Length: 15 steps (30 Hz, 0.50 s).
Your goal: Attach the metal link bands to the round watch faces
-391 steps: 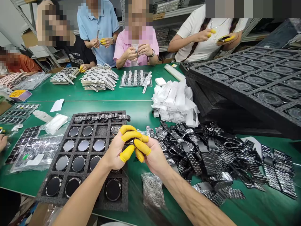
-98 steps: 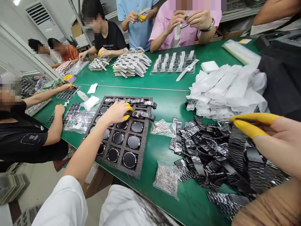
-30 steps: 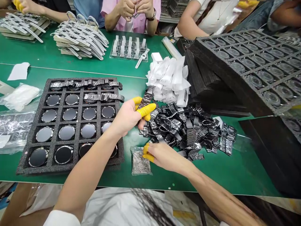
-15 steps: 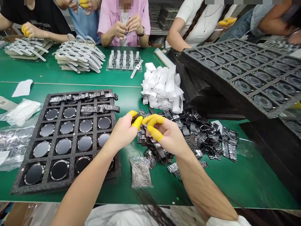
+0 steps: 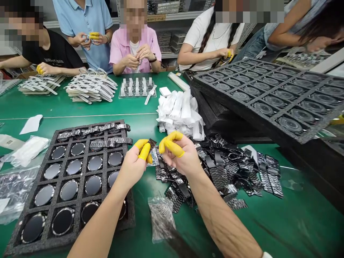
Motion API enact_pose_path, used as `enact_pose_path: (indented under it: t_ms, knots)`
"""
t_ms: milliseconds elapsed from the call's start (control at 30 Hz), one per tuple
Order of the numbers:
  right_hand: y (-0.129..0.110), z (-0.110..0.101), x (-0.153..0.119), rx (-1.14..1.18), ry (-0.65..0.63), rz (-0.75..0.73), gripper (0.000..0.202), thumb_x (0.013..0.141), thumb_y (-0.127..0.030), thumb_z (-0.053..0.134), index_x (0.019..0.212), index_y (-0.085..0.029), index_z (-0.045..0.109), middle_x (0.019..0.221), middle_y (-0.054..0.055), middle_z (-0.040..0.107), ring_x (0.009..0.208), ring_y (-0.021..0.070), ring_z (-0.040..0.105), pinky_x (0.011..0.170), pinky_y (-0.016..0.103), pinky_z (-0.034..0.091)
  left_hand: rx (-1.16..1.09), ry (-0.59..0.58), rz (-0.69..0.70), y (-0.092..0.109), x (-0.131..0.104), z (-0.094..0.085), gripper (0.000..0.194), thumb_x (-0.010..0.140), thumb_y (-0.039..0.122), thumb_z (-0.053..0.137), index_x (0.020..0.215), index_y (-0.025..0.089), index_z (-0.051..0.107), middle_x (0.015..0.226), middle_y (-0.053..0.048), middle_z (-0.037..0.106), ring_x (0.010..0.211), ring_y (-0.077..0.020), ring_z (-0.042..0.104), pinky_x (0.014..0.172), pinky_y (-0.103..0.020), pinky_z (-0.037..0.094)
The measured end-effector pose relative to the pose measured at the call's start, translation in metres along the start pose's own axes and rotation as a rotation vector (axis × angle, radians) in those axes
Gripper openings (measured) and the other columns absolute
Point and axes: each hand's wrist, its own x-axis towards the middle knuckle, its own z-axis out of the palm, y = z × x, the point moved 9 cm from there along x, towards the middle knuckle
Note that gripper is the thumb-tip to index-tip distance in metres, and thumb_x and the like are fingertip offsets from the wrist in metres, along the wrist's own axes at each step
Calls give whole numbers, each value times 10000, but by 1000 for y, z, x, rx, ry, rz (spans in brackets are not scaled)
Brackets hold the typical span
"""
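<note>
My left hand (image 5: 135, 159), with yellow finger cots, pinches a dark piece of watch strap (image 5: 152, 143) that shows just past its fingertips. To its right, my right hand (image 5: 180, 152) has its yellow-covered fingers curled together; whatever they may hold is too small or hidden to make out. A gap separates the two hands. Beneath and beyond the right hand lies a heap of black metal watch straps (image 5: 223, 168). Left of my hands, a dark foam tray (image 5: 64, 179) holds round watch faces (image 5: 73, 167), with linked straps (image 5: 94, 130) lying across its far rows.
A clear bag of thin metal pins (image 5: 162, 218) lies near me. White-wrapped pieces (image 5: 177, 109) are piled beyond the straps. Stacked foam trays (image 5: 268, 93) rise at right. Plastic bags (image 5: 16, 179) lie at left. Several people sit or stand across the green table (image 5: 94, 116), near white straps (image 5: 91, 86).
My hands have moved apart, the left one shifting left with the strap piece. My view has tilted up, showing more of the people opposite.
</note>
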Motion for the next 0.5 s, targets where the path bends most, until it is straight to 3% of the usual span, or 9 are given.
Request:
enact_pose_path:
  t_ms: [100,267,500]
  knots:
    - [10,3,4,36,-22,75,376,889,-460,829,825,-205,561,684,-63,639,381,38,469,327,136,279,42,4,14,0,0,0,282,1023,458,535,1080,195,620,634,72,508,517,-108,410,546,-253,353]
    - [23,4,7,48,6,148,459,772,-506,924,869,-190,605,603,-63,627,412,61,495,346,146,315,80,20,45,0,2,-3,322,1020,461,552,1153,187,657,657,62,539,519,-111,418,561,-266,370]
    - [33,-2,12,141,49,234,611,657,-467,1003,1013,-202,583,582,-90,645,376,43,451,350,127,247,92,18,69,-2,3,-6,353,1022,402,537,1255,173,671,662,46,575,509,-106,428,547,-260,374]
